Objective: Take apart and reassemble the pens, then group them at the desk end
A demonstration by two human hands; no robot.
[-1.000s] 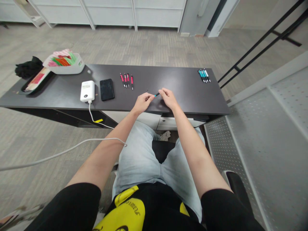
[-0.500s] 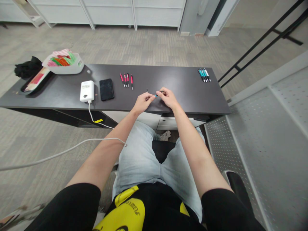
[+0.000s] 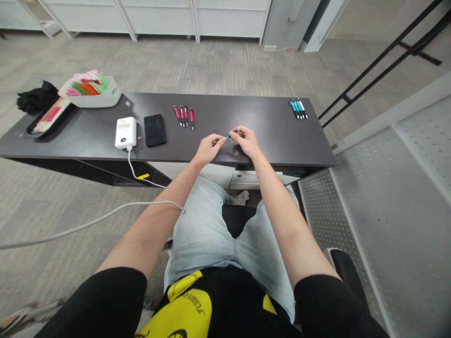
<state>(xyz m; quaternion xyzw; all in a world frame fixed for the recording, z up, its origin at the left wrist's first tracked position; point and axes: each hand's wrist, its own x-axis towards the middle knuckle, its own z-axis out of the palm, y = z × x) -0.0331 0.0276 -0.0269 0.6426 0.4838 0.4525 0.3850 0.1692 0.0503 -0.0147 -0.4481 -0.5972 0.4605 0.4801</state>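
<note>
Over the front part of the dark table [image 3: 278, 141], my left hand [image 3: 210, 147] and my right hand [image 3: 246, 141] meet fingertip to fingertip. Both are closed on a small blue and black pen [image 3: 228, 137], of which only a short blue piece shows between the fingers; the rest is covered. A thin dark tip [image 3: 214, 131] sticks up by my left fingers, too small to name. Left of my hands lie several red and black pens [image 3: 186, 116] in a row. Several teal and black pens [image 3: 298, 109], one whiter, lie side by side at the far right.
A black phone [image 3: 154, 130] and a white power bank [image 3: 126, 133] lie to the left; its white cable [image 3: 130, 162] hangs over the front edge. Farther left are a white basket [image 3: 105, 99] of colourful items, a black tray [image 3: 42, 134] and black cloth [image 3: 37, 97].
The hands stay in nearly the same place, still gripping the pen between them. A little more of its blue part shows. The whole view has shifted slightly.
</note>
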